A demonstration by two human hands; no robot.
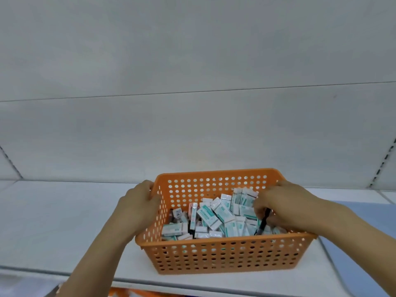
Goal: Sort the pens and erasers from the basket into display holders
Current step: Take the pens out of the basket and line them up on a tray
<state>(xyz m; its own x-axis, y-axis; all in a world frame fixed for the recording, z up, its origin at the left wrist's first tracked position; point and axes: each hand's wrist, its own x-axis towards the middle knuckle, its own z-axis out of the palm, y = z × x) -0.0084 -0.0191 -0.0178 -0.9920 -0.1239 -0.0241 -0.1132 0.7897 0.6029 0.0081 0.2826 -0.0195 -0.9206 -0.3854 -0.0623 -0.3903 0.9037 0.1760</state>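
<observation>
An orange perforated basket [225, 258] stands on a white shelf [64, 221]. It is filled with several white-and-teal boxed erasers [216, 213], and one pink-trimmed one [193, 215] stands upright. My left hand [137, 204] grips the basket's left rim from outside. My right hand [280, 209] reaches into the right side of the basket and pinches a black pen [264, 221] that slants down among the erasers. No display holders are in view.
The shelf's white back panel [192, 125] rises behind the basket, with slotted uprights at the left and right [385, 161]. A pale blue sheet [353, 221] lies on the shelf to the right. Something orange [128, 293] shows below the shelf's front edge.
</observation>
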